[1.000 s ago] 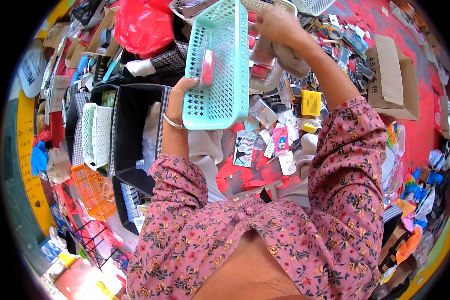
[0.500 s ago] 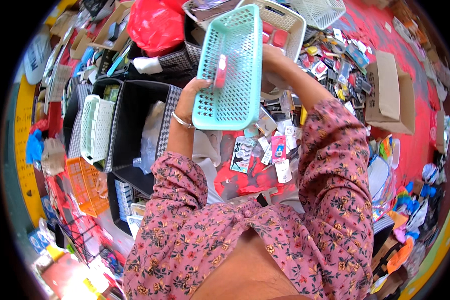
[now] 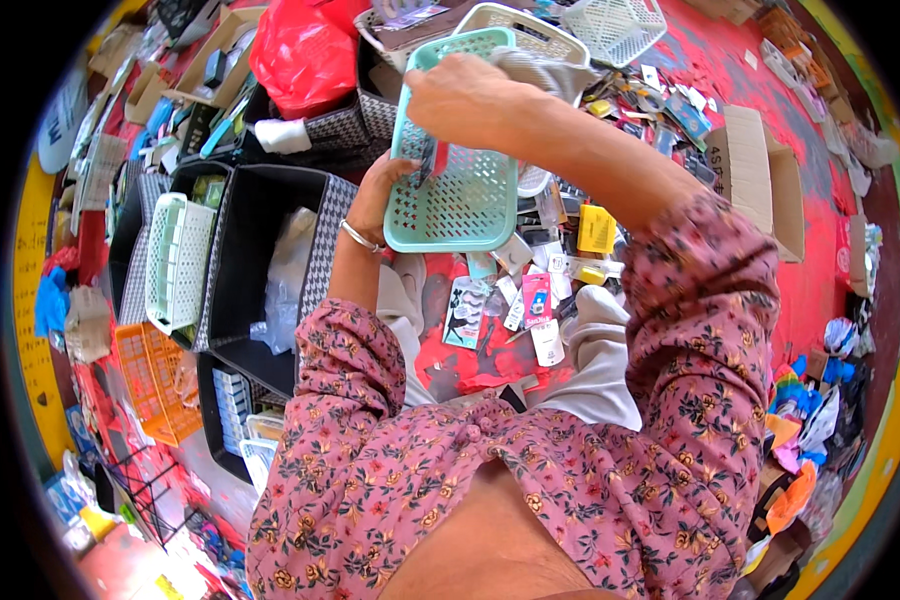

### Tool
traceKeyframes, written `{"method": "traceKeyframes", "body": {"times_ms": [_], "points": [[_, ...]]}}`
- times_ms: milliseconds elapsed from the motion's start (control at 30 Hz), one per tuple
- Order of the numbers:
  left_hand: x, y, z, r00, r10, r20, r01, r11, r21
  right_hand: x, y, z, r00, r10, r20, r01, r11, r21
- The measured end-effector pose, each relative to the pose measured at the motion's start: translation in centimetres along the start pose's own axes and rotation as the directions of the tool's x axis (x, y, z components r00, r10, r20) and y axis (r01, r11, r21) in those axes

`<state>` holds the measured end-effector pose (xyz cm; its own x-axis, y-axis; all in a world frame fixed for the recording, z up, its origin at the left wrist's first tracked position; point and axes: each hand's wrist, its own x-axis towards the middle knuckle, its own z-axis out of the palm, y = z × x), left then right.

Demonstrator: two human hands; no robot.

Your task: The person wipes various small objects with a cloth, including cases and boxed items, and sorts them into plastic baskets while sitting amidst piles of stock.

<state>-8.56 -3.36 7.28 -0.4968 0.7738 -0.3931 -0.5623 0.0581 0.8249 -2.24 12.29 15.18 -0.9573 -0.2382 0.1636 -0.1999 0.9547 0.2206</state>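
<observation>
A person seen from above holds a teal plastic basket (image 3: 460, 160) tilted up in front of them, above a red floor (image 3: 830, 290) strewn with small packets; the left hand (image 3: 378, 195) is clamped on the basket's lower left edge, a bangle on the wrist; the right hand (image 3: 460, 95) is closed over the upper rim, fingers pinching a small red item (image 3: 438, 160) against the mesh. To do this well, the left hand should keep the basket steady while the right works the item free. The basket is rectangular, pale teal, with a gridded perforated bottom and rounded corners; a black fabric bin (image 3: 270, 270) sits to the left.
</observation>
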Motion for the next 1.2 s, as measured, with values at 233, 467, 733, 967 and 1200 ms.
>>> {"method": "traceKeyframes", "body": {"times_ms": [233, 467, 733, 967, 1200], "points": [[0.5, -0.5, 1.2, 0.998, -0.06, -0.024, 0.059, 0.998, -0.034, -0.9, 3.7, -1.0, 0.995, 0.041, -0.087, -0.032, 0.995, 0.098], [0.9, -0.1, -0.8, 0.982, -0.179, -0.063, 0.167, 0.973, -0.161, -6.5, 13.5, -5.1, 0.695, 0.581, -0.423, -0.069, 0.64, 0.766], [0.0, 0.4, 0.2, 0.995, -0.094, 0.036, 0.099, 0.974, -0.202, -9.9, 17.6, 14.4, 0.518, 0.825, 0.225, -0.699, 0.257, 0.667], [-0.8, 1.2, 0.6, 0.997, -0.083, -0.006, 0.08, 0.974, -0.213, -4.0, 12.5, 16.8, 0.808, 0.478, 0.345, -0.573, 0.774, 0.27], [-0.1, 0.5, 0.5, 0.997, -0.075, -0.028, 0.069, 0.983, -0.169, -4.7, 10.7, 16.7, 0.654, 0.652, 0.384, -0.751, 0.496, 0.436]]}}
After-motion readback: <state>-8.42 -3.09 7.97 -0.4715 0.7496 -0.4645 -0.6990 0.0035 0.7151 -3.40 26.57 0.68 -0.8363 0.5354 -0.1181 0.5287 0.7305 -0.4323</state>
